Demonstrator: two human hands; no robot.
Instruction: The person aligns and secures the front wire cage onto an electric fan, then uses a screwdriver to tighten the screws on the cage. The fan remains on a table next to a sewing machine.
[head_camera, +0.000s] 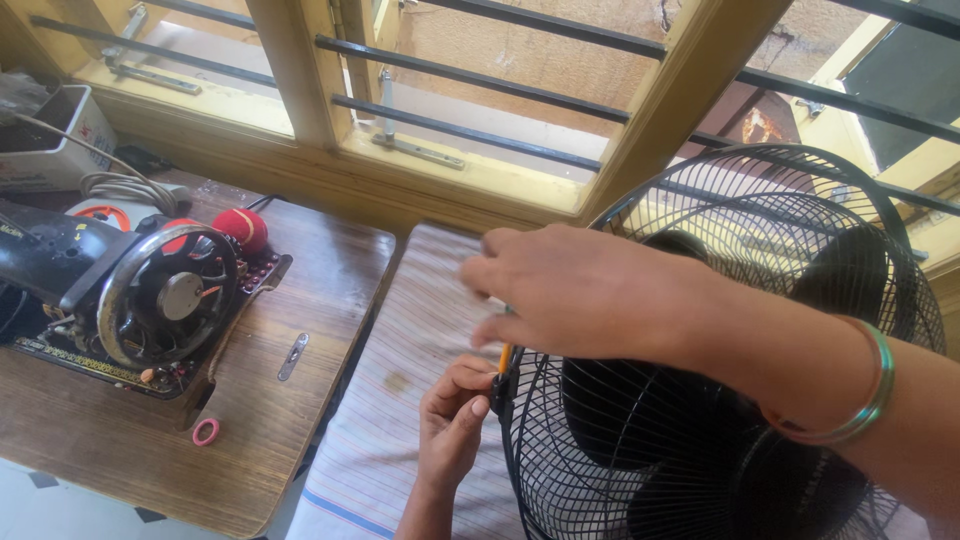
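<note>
A black wire fan guard (760, 330) with dark blades inside fills the right side, resting on a striped cloth (400, 400). My right hand (580, 295) reaches across its left rim and holds a thin orange tool (505, 357), probably a screwdriver, pointed down at the rim. My left hand (452, 420) comes up from below and pinches the guard's edge where the tool meets it. A green and gold bangle (860, 400) sits on my right wrist.
A black sewing machine (120, 295) with a large handwheel stands on a wooden table (290, 300) at the left, a red ball (243, 228) behind it and a small pink ring (206, 431) in front. A barred yellow window frame (480, 160) runs along the back.
</note>
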